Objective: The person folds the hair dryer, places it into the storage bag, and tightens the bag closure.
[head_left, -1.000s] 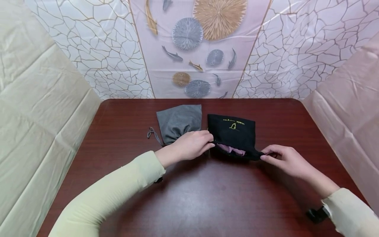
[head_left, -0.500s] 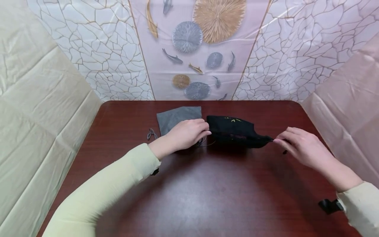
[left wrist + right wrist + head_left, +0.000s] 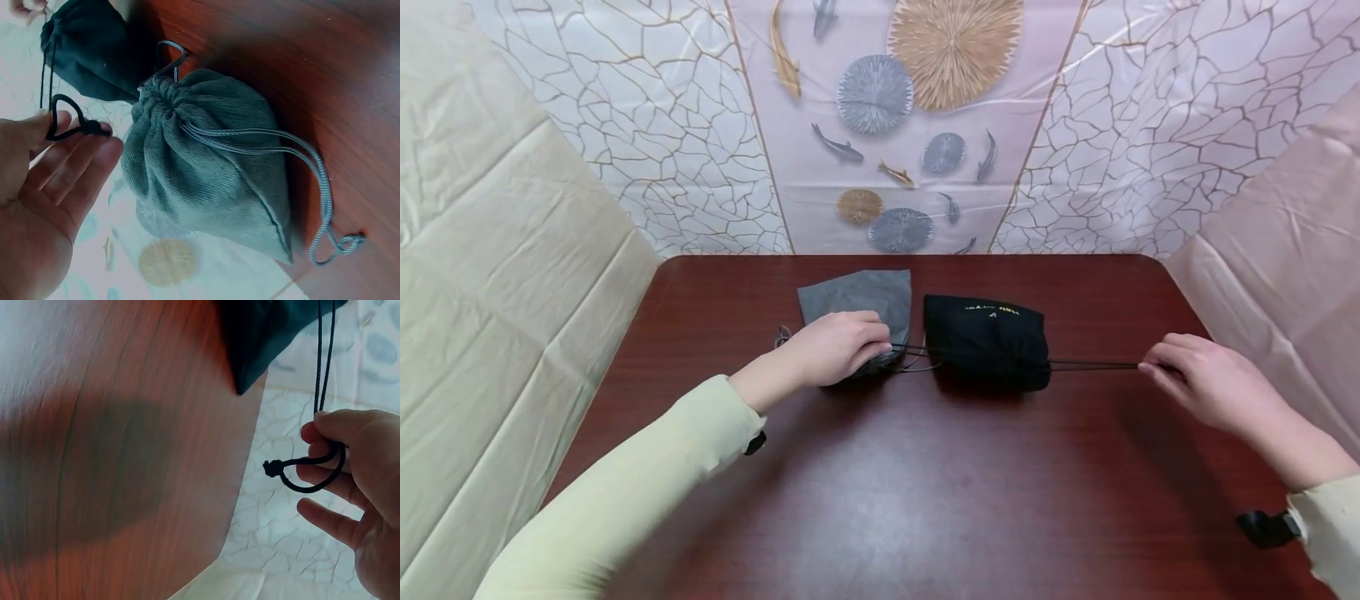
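Observation:
A black drawstring bag [image 3: 988, 337] with yellow lettering lies at the middle of the table, its mouth gathered toward me. My left hand [image 3: 838, 346] pinches one black drawstring [image 3: 67, 117], whose knotted loop hangs over the fingers in the left wrist view. On the far side my right hand [image 3: 1213, 387] pinches the other black drawstring [image 3: 1093, 365], drawn straight out from the bag; its knotted end dangles below the thumb in the right wrist view. Just beyond the left hand is a grey drawstring bag [image 3: 206, 150], cinched and full, partly covered by that hand in the head view.
Grey cords [image 3: 319, 181] trail from the grey bag across the dark red wooden table [image 3: 880, 500]. A patterned backdrop [image 3: 887, 125] stands behind the table's far edge, with pale cloth walls [image 3: 497, 292] on both sides.
Both hands have moved apart, left and right, pulling the cords out. The black bag's mouth, open earlier with something pink inside, is now gathered closed.

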`<act>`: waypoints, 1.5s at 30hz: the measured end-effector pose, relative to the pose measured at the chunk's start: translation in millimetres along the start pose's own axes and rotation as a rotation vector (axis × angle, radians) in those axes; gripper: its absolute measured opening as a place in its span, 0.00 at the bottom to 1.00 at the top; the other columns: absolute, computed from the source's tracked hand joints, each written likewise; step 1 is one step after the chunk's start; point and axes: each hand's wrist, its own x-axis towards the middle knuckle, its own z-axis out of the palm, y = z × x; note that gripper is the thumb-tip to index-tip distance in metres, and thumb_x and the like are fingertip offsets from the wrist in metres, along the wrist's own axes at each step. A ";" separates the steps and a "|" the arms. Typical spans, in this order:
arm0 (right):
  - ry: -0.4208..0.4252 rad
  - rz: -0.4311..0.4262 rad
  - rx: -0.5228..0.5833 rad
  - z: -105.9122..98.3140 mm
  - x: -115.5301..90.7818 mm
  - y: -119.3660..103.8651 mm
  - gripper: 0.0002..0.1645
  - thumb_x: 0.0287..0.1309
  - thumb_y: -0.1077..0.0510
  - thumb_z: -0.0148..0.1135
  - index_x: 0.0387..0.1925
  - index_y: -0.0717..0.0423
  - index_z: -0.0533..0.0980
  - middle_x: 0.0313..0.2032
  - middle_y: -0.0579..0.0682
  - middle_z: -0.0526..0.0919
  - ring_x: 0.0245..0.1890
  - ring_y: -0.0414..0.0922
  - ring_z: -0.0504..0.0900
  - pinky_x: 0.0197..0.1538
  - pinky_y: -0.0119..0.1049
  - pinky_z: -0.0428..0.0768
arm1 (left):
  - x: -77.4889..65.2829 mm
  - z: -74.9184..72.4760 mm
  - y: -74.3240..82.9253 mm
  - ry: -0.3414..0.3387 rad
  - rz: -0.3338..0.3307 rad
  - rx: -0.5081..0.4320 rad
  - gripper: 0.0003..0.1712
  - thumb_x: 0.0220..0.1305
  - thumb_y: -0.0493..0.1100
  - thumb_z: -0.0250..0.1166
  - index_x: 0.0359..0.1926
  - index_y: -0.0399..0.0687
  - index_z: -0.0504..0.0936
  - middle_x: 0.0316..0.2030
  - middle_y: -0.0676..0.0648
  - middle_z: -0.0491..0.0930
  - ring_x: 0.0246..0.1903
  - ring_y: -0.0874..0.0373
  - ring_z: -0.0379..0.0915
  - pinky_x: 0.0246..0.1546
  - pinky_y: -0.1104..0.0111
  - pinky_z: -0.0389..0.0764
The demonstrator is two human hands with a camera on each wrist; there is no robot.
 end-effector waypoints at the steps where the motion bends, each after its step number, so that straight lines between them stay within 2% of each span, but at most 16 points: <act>1: -0.014 0.010 -0.009 0.4 -2.9 3.4 0.08 0.52 0.66 0.73 0.30 0.50 0.83 0.29 0.41 0.79 0.29 0.46 0.80 0.32 0.46 0.76 | -2.7 0.6 -1.5 -0.002 0.005 -0.001 0.13 0.80 0.42 0.62 0.33 0.46 0.80 0.32 0.52 0.73 0.31 0.57 0.70 0.39 0.62 0.78; 4: -0.057 0.056 -0.035 1.9 -10.7 13.7 0.10 0.48 0.67 0.73 0.29 0.50 0.83 0.28 0.41 0.78 0.27 0.46 0.79 0.29 0.48 0.76 | -9.7 1.2 -4.7 -0.004 0.008 0.009 0.12 0.79 0.41 0.63 0.33 0.46 0.81 0.33 0.52 0.74 0.31 0.58 0.73 0.40 0.62 0.80; 9: -0.087 0.109 -0.051 6.0 -18.6 27.8 0.10 0.51 0.67 0.72 0.28 0.50 0.81 0.27 0.41 0.77 0.25 0.46 0.77 0.28 0.50 0.75 | -15.2 1.1 -7.8 -0.006 -0.016 0.035 0.11 0.78 0.41 0.64 0.33 0.47 0.82 0.32 0.53 0.73 0.30 0.59 0.73 0.37 0.62 0.79; 14: -0.108 0.139 -0.028 13.1 -18.2 32.5 0.09 0.55 0.66 0.73 0.28 0.50 0.82 0.27 0.41 0.78 0.26 0.44 0.78 0.30 0.50 0.77 | -11.2 2.6 -6.2 0.000 -0.076 0.067 0.12 0.79 0.43 0.64 0.33 0.48 0.82 0.31 0.53 0.72 0.29 0.58 0.71 0.34 0.62 0.78; 18: -0.116 0.144 -0.013 19.0 -14.6 29.6 0.09 0.55 0.66 0.74 0.29 0.50 0.82 0.27 0.40 0.79 0.27 0.44 0.78 0.31 0.51 0.78 | -6.5 5.0 0.8 0.025 -0.132 0.078 0.11 0.79 0.43 0.63 0.35 0.47 0.83 0.32 0.52 0.74 0.30 0.57 0.73 0.34 0.61 0.80; 22: -0.097 0.145 0.006 24.3 -5.9 25.8 0.08 0.56 0.65 0.75 0.30 0.50 0.83 0.28 0.41 0.81 0.28 0.47 0.81 0.33 0.52 0.79 | -0.5 9.6 10.0 0.069 -0.141 0.059 0.12 0.80 0.43 0.63 0.34 0.47 0.81 0.32 0.50 0.75 0.32 0.55 0.75 0.37 0.59 0.82; 29: -0.038 0.129 0.106 33.2 21.1 5.7 0.11 0.51 0.68 0.79 0.31 0.50 0.85 0.29 0.39 0.83 0.29 0.41 0.81 0.35 0.40 0.77 | 14.5 26.5 24.9 0.104 -0.153 -0.012 0.14 0.81 0.43 0.61 0.32 0.47 0.77 0.30 0.50 0.75 0.32 0.54 0.75 0.38 0.60 0.80; 34: -0.084 0.126 0.174 37.3 41.0 -16.5 0.11 0.55 0.65 0.79 0.34 0.48 0.86 0.31 0.37 0.85 0.30 0.35 0.81 0.35 0.42 0.80 | 25.6 37.5 34.9 0.097 -0.180 -0.032 0.12 0.81 0.43 0.61 0.35 0.46 0.78 0.30 0.49 0.78 0.34 0.52 0.79 0.38 0.59 0.82; 39: -0.109 0.089 0.230 40.4 56.3 -34.7 0.11 0.57 0.64 0.79 0.34 0.44 0.85 0.28 0.31 0.83 0.28 0.29 0.77 0.33 0.37 0.79 | 35.4 45.4 41.8 0.061 -0.195 -0.059 0.13 0.81 0.43 0.61 0.34 0.46 0.76 0.28 0.50 0.76 0.32 0.53 0.79 0.36 0.61 0.80; 42: -0.122 0.074 0.231 42.6 61.4 -40.6 0.09 0.58 0.62 0.78 0.34 0.44 0.85 0.28 0.30 0.83 0.28 0.29 0.78 0.33 0.38 0.80 | 40.2 50.3 44.6 0.035 -0.236 -0.033 0.12 0.80 0.44 0.63 0.35 0.47 0.78 0.28 0.50 0.77 0.33 0.53 0.80 0.36 0.62 0.81; 45: -0.153 0.088 0.202 43.3 63.2 -43.2 0.07 0.60 0.60 0.77 0.35 0.44 0.86 0.29 0.32 0.84 0.29 0.33 0.81 0.35 0.42 0.82 | 44.1 54.5 46.4 0.012 -0.268 -0.001 0.10 0.79 0.46 0.65 0.39 0.45 0.82 0.33 0.48 0.82 0.37 0.53 0.83 0.40 0.62 0.84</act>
